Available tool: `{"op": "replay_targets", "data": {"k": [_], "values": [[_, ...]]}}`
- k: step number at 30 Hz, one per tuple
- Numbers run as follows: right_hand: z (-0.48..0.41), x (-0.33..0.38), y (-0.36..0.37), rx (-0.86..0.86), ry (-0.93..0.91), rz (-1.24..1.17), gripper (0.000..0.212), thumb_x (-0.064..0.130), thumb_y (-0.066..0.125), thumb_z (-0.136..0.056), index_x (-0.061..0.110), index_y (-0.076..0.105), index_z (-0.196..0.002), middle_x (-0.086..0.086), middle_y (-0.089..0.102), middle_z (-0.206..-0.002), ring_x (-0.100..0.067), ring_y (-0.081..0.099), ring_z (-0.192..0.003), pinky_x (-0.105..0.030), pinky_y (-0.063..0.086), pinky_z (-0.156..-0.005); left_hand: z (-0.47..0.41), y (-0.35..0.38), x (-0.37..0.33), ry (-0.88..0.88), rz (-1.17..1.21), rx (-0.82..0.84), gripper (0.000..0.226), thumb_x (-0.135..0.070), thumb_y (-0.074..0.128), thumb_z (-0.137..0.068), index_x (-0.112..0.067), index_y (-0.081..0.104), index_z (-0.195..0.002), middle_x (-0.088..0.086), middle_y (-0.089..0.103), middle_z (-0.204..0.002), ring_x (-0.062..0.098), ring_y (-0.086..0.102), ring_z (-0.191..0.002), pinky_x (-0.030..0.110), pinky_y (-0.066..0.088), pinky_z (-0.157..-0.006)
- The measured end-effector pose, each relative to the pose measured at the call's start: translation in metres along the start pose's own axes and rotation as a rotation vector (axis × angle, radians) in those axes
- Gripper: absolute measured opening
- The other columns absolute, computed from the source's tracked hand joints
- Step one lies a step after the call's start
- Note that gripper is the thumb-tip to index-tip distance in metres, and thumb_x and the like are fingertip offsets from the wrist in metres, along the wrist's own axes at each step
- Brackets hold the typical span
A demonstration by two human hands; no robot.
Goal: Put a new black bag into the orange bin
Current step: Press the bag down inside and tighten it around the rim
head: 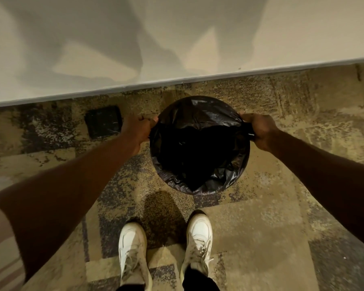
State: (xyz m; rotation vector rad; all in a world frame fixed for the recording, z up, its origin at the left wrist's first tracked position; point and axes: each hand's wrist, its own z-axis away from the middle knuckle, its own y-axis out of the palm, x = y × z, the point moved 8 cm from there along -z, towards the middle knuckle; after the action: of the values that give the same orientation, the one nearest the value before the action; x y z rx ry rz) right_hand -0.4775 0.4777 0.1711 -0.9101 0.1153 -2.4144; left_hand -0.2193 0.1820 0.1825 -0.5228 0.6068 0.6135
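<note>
Gaping wide, the glossy, crumpled black bag point(200, 156) hides the bin. Left hand point(138, 131) and right hand point(259, 129) clamp its opposite edges. A dark floor plate point(103, 122) lies left of it.

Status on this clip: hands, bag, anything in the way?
Left hand and right hand both gripping bag edge at opposite sides. Bag open, covering the bin mouth; bin itself hidden. Nothing in the way.

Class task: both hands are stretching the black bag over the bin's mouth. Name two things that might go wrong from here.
1. The left hand and right hand pull the black bag taut in opposite directions; the thin film may tear.
2. The near edge looks crumpled and loose, so it may slip inside the bin.
</note>
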Motion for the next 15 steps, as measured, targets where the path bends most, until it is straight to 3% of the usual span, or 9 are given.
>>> {"op": "replay_targets", "data": {"k": [4,7,10,13,15], "values": [[0.002,-0.001,-0.003,-0.007,0.019,0.009,0.016,0.026,0.08,-0.091,0.019,0.073,-0.078,0.002,0.073,-0.087,-0.023,0.068,-0.089,-0.037,0.052,-0.068,0.003,-0.003,0.003,-0.037,0.066,-0.047,0.017,-0.021,0.078,-0.095,-0.014,0.067,-0.083,0.008,0.072,-0.096,0.027,0.071,-0.096,0.032,0.059,-0.067],[0.002,-0.002,-0.002,-0.003,0.044,0.001,0.018,0.028,0.083,-0.089,0.019,0.073,-0.077,0.001,0.074,-0.091,-0.022,0.069,-0.091,-0.038,0.053,-0.073,0.005,-0.003,0.004,-0.063,0.089,-0.084,0.021,-0.013,0.077,-0.095,-0.014,0.066,-0.077,0.005,0.071,-0.088,0.026,0.072,-0.092,0.035,0.062,-0.071],[-0.001,-0.003,0.0,0.022,0.079,-0.006,0.015,0.023,0.083,-0.089,0.016,0.074,-0.079,-0.001,0.075,-0.097,-0.022,0.07,-0.094,-0.039,0.056,-0.078,-0.003,-0.006,0.012,-0.103,0.149,-0.114,0.024,-0.003,0.062,-0.1,-0.011,0.063,-0.077,0.011,0.072,-0.099,0.03,0.071,-0.096,0.045,0.063,-0.083],[-0.004,-0.004,0.002,0.034,0.097,0.009,0.012,0.019,0.077,-0.094,0.007,0.076,-0.094,-0.006,0.075,-0.104,-0.023,0.071,-0.093,-0.038,0.058,-0.075,-0.007,0.007,0.021,-0.138,0.07,0.049,0.017,-0.006,0.042,-0.107,-0.011,0.058,-0.1,0.014,0.062,-0.116,0.026,0.058,-0.105,0.036,0.051,-0.08],[-0.007,-0.007,0.004,0.042,0.112,0.046,0.012,0.014,0.072,-0.098,0.004,0.077,-0.1,-0.007,0.073,-0.106,-0.025,0.07,-0.093,-0.039,0.06,-0.08,-0.011,0.004,0.029,-0.159,-0.001,0.023,0.015,-0.005,0.044,-0.105,-0.01,0.057,-0.098,0.014,0.061,-0.107,0.026,0.055,-0.1,0.039,0.048,-0.082]]}}
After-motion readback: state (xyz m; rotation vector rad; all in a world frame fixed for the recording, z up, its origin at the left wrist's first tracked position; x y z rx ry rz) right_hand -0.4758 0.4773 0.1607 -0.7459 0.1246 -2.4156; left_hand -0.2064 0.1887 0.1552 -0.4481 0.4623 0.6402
